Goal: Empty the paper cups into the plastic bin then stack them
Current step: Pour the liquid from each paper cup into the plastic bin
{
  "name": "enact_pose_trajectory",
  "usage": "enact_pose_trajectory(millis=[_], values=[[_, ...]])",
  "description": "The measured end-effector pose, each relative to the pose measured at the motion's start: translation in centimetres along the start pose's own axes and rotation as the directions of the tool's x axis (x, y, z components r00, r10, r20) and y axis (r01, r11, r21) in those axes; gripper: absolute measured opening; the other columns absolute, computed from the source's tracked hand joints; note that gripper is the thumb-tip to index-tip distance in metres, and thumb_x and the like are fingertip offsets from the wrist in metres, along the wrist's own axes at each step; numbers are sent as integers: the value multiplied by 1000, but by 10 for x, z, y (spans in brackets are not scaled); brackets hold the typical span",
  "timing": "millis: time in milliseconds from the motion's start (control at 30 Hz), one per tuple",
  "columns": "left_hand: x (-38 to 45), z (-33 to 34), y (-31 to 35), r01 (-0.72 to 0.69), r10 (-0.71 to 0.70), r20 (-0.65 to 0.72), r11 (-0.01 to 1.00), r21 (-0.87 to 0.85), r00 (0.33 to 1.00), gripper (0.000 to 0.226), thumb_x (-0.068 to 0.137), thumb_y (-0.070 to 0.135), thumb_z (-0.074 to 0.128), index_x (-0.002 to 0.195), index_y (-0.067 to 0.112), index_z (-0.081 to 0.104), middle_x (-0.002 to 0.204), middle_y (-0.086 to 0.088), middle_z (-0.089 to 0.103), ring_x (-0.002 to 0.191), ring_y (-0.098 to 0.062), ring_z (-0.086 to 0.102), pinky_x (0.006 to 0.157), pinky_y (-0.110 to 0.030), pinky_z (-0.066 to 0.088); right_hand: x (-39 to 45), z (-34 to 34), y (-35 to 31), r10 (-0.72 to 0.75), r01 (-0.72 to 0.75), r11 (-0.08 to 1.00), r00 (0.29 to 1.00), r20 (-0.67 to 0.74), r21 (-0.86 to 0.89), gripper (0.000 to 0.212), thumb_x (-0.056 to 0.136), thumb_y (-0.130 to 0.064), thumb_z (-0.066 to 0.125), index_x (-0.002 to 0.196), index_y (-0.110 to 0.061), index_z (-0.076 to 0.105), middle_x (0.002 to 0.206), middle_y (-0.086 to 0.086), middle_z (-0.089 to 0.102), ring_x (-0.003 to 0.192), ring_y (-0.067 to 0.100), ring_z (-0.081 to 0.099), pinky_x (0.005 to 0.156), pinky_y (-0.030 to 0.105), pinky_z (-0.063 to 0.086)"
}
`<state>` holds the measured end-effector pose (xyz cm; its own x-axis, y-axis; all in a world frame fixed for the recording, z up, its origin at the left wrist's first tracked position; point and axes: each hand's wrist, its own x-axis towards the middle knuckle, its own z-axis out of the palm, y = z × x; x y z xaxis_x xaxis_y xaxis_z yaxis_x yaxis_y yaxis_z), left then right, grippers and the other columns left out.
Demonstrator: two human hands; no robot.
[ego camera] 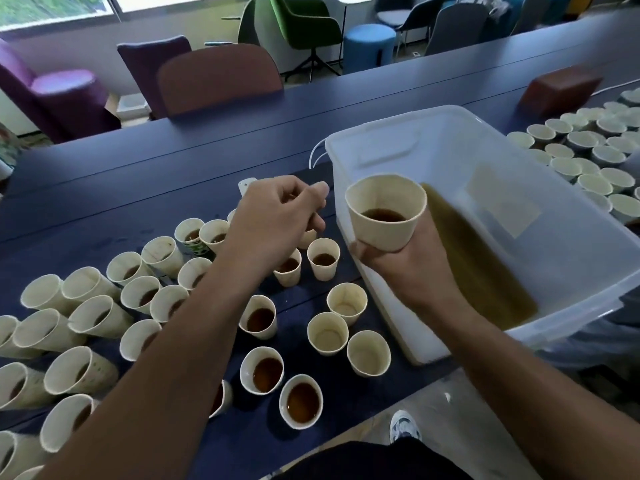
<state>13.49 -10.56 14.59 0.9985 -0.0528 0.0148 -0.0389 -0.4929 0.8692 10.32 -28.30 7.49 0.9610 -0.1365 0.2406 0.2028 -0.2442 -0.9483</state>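
My right hand point(412, 268) grips a paper cup point(386, 216) from below, upright, with a little brown liquid in it, right at the near-left wall of the white plastic bin point(398, 123). Brown liquid point(481, 268) lies pooled in the bin. My left hand point(277, 216) reaches over the cups on the dark blue table point(138, 174), its fingers curled down onto the rim of a small cup point(308, 238) that it mostly hides. Several cups with brown liquid point(261, 370) stand around my left arm. Three empty cups point(346, 303) stand close to the bin.
Several empty cups point(588, 154) crowd the table right of the bin, behind them a brown box point(561, 86). More cups point(86, 320) fill the left of the table. Chairs point(218, 77) stand along the far side. My shoe point(403, 427) shows below the table's near edge.
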Motion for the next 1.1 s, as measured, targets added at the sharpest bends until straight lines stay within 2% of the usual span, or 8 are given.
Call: enact_pose_trajectory(millis=[67, 233, 400, 500, 567, 667, 833, 1100], values=[[3, 11, -6, -29, 30, -7, 999, 20, 1000, 22, 98, 36, 61, 89, 19, 72, 72, 4, 73, 46, 2, 51, 54, -19, 44, 7, -19, -3, 13, -11, 996, 1000, 17, -92, 61, 71, -20, 87, 121, -16, 52, 107, -3, 65, 95, 9, 63, 77, 25, 52], [3, 46, -23, -119, 102, 112, 981, 156, 988, 9, 93, 35, 67, 100, 29, 69, 90, 19, 68, 72, 3, 58, 77, -31, 50, 25, -70, 3, 28, 10, 925, 995, 95, -381, 65, 74, -29, 85, 123, -28, 44, 109, -15, 55, 99, 2, 56, 72, 11, 42], [0, 77, -34, -195, 125, 251, 940, 280, 960, 39, 92, 40, 69, 128, 33, 57, 117, 16, 49, 90, -12, 58, 92, -40, 49, 35, -108, 27, 102, -11, 836, 985, 136, -548, 66, 78, -31, 84, 123, -36, 36, 115, -10, 51, 102, 13, 57, 79, 23, 44], [0, 90, -40, -210, 111, 302, 924, 320, 947, 62, 91, 46, 69, 145, 31, 44, 148, 11, 42, 101, -19, 63, 99, -45, 50, 35, -125, 42, 166, -44, 772, 977, 135, -634, 70, 76, -35, 83, 118, -48, 29, 117, -9, 53, 104, 19, 57, 82, 38, 50], [1, 97, -43, -214, 94, 332, 914, 345, 938, 74, 91, 52, 68, 153, 30, 34, 161, 13, 29, 115, -24, 61, 103, -49, 50, 33, -132, 48, 201, -57, 751, 969, 146, -658, 71, 76, -32, 84, 117, -48, 29, 116, -8, 53, 104, 21, 57, 79, 37, 48], [3, 100, -49, -226, 92, 350, 903, 365, 932, 81, 89, 60, 64, 156, 31, 30, 164, 17, 23, 122, -26, 58, 102, -51, 50, 31, -136, 55, 253, -69, 727, 952, 173, -683, 71, 76, -23, 85, 119, -42, 31, 117, -8, 51, 105, 20, 55, 81, 36, 46], [6, 99, -51, -248, 100, 349, 876, 413, 932, 81, 89, 63, 62, 157, 32, 30, 165, 17, 22, 143, -18, 41, 110, -52, 44, 29, -137, 61, 309, -68, 577, 941, 141, -814, 69, 73, -27, 85, 122, -35, 37, 115, -6, 54, 105, 27, 58, 92, 53, 48], [5, 96, -43, -257, 89, 345, 837, 482, 934, 80, 89, 66, 61, 156, 34, 30, 164, 21, 22, 141, -15, 43, 103, -45, 48, 37, -137, 61, 331, -45, 468, 935, 128, -883, 62, 81, -31, 80, 127, -31, 38, 113, -2, 57, 102, 28, 58, 95, 49, 37]])
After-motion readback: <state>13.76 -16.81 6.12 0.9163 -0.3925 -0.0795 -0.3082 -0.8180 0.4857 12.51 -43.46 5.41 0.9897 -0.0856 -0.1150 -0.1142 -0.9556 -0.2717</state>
